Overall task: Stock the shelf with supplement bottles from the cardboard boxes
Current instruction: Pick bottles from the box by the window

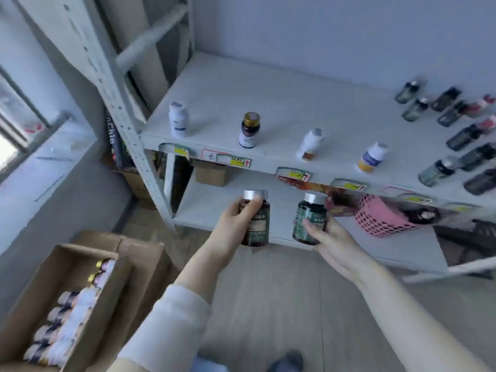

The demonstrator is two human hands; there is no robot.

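The white shelf is mostly bare across the left and middle of its upper board. The step in hand, as I judge it, is to stand both held bottles there, upright and label forward (best beside the dark ones at the right, like with like). Setting them down one at a time should keep either from tipping.

The left hand grasps a brown silver-capped bottle round its body. The right hand grasps a green silver-capped bottle from below. Both bottles are in the air in front of the lower shelf, near the middle.

**Counts:**
- one open cardboard box, near left
- one pink basket
- roughly ten dark bottles at the far right (blurred, so uncertain)
- at least six boxed bottles
- four lone bottles along the upper board's near edge
- two in hand
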